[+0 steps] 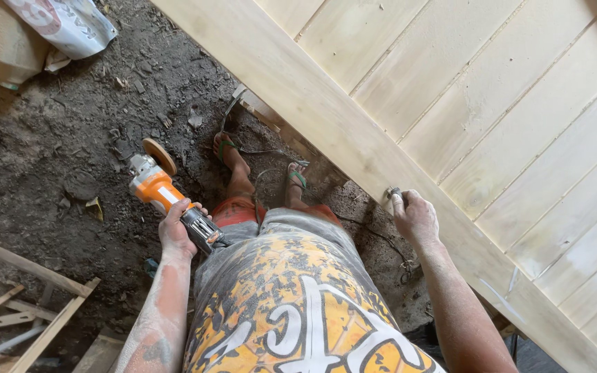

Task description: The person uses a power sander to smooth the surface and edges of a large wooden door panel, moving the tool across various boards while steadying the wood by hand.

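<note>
My left hand [176, 230] grips an orange and black angle grinder [164, 193] by its body. Its brown sanding disc [159, 155] points away from me over the dirt floor. My right hand [414, 217] rests on the edge of a large pale wooden door panel [492, 124] and pinches a small grey metal piece [392, 194] against the frame. The panel runs diagonally across the right side, made of a wide frame board and several slats. My feet in green sandals [224, 146] stand below, close to the panel's edge.
Dark dirt floor with wood chips and debris [70, 138]. Loose wooden strips [29, 297] lie at lower left. A printed sack [63, 24] lies on a block at upper left. A cable [381, 238] trails on the ground near my feet.
</note>
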